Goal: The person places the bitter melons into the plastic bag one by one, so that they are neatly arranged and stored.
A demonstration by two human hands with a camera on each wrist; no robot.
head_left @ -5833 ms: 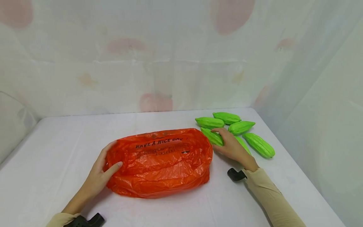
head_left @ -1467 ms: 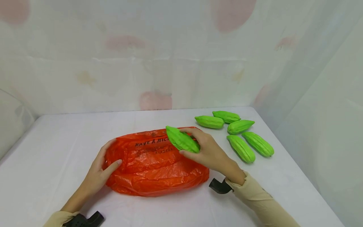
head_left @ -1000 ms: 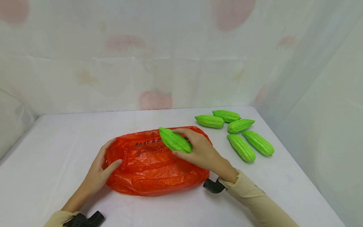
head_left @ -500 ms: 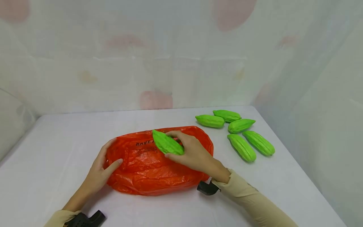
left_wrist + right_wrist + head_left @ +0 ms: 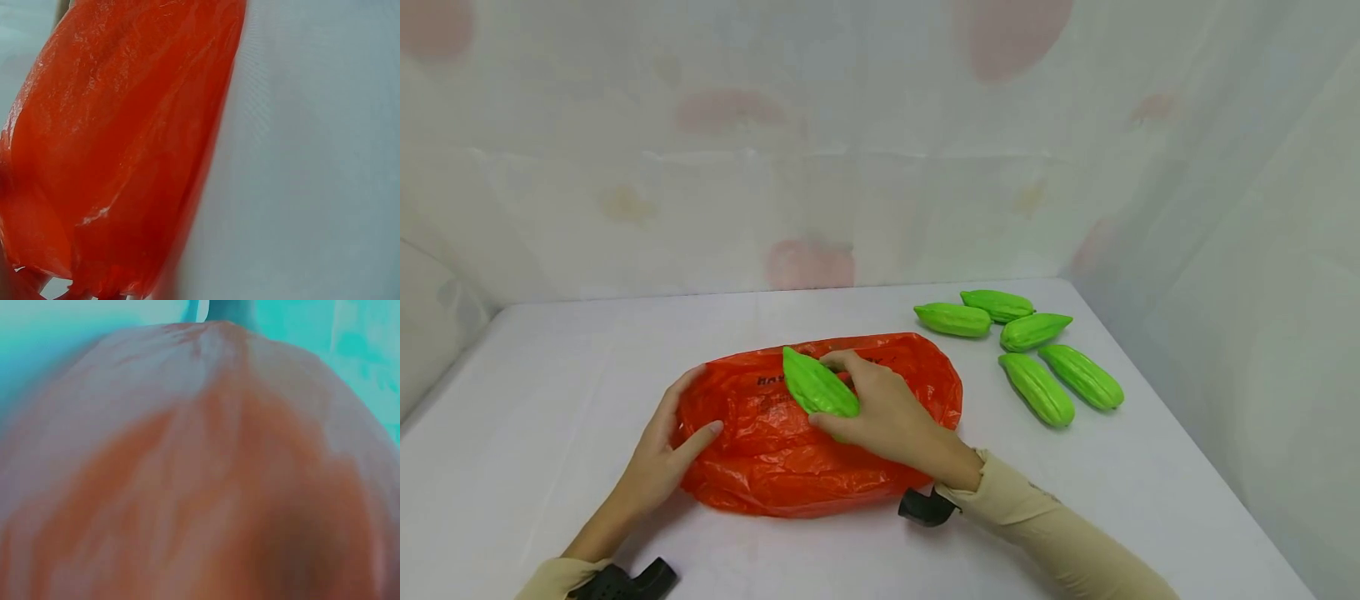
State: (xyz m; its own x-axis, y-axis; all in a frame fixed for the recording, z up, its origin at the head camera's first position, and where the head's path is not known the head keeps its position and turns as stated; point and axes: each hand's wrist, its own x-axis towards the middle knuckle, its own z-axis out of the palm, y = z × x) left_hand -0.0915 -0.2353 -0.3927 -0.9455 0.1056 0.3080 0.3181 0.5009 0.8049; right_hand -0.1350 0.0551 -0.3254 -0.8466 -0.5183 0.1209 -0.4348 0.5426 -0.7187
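The right hand (image 5: 887, 412) is gripping a green vegetable (image 5: 816, 385), with the thumb pressing on its near side and the fingers curving over its far side. The gap between thumb and fingers is only as wide as the vegetable. Its pointed end is sticking out beyond the fingertips, aiming up and to the left, while its blunt end is sitting between thumb and fingers, close to the palm. In the head view the vegetable is showing in front of the red bag (image 5: 760, 454), covering part of the black print; whether it is touching the plastic is impossible to tell.

The left hand (image 5: 658, 454) is holding the bag's left end, its thumb lying over the mouth edge and its other fingers going behind the plastic, partly hidden. The held vegetable is lying to the right of this hand, well apart from it.

Five more green vegetables (image 5: 1037, 390) are lying on the white table (image 5: 550, 417), beyond the right hand and to its right. Beige sleeves (image 5: 1052, 533) are covering both forearms, and a black device (image 5: 928, 507) is showing at each wrist. The right wrist view is too blurred for making out the grip.
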